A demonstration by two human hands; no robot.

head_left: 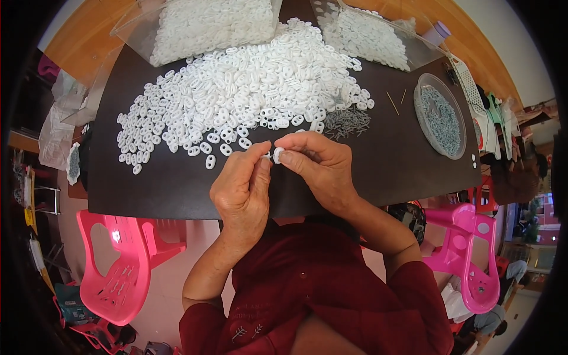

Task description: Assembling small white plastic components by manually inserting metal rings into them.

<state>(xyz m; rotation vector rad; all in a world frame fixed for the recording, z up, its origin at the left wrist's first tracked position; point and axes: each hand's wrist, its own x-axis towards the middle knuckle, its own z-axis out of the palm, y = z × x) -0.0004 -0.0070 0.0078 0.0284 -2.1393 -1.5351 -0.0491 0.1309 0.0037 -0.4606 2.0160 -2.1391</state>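
Near the front edge of the dark table, my two hands meet in front of my chest. My right hand (322,171) pinches a small white oval piece (277,155) between thumb and index finger. My left hand (241,189) is closed in a pinch at its left side, on a tiny pale part too small to name. Just beyond them spreads a large heap of white oval pieces with two holes (236,89). A small pile of grey screws (349,123) lies at the heap's right end.
Two clear bins of white parts, a left one (216,29) and a right one (373,38), stand at the back. A round clear tub (418,115) of grey screws sits at the right, near two thin sticks (393,103). Pink chairs (121,266) flank me.
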